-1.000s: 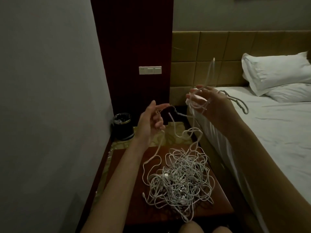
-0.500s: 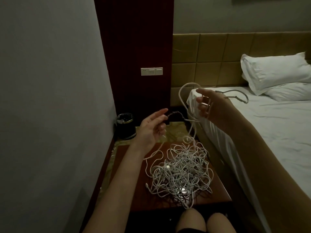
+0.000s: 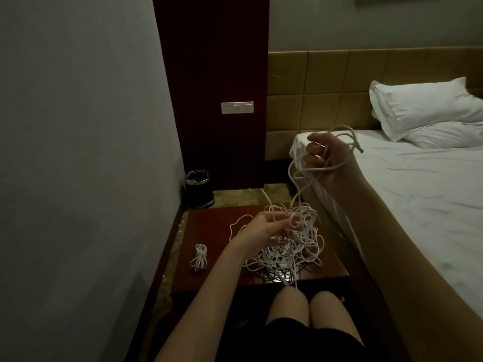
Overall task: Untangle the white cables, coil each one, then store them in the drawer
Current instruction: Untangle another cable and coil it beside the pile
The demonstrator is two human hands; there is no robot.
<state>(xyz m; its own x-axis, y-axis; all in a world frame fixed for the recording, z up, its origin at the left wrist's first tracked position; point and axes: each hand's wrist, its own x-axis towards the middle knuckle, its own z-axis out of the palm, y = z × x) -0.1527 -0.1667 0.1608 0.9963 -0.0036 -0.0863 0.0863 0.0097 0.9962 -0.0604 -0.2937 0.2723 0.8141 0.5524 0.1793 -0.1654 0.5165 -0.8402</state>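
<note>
Two knees [image 3: 308, 307] sit nearest the camera, just in front of the dark wooden bench [image 3: 209, 278], and one strand from the tangle of white cables [image 3: 285, 252] dangles off the bench's front edge over them. To the left of that heap, apart from it, lies a small coiled cable [image 3: 200, 257], so by my reading one cord is done and the rest is not; no drawer shows from this angle. These cords look thin, light and limp, likely to snag on each other where loops cross, so a plug end or a free run is the sensible place to take hold rather than the knotted middle, and pulling should stay gentle. At the heap's top left edge the left hand [image 3: 264, 228] reaches in palm-up from a forearm angled across the bench, its fingers [image 3: 294, 222] curled round a few strands near the top of the pile. Farther off and higher, over the corner of the bed [image 3: 418, 194], the right hand [image 3: 328, 160] is raised with the wrist bent, its fingers closed on a small bunch of loops, from which one cable drops down into the tangle. Beyond stand a dark bin [image 3: 198, 189] on the floor, a wall switch [image 3: 237, 107] and white pillows [image 3: 423, 108].
</note>
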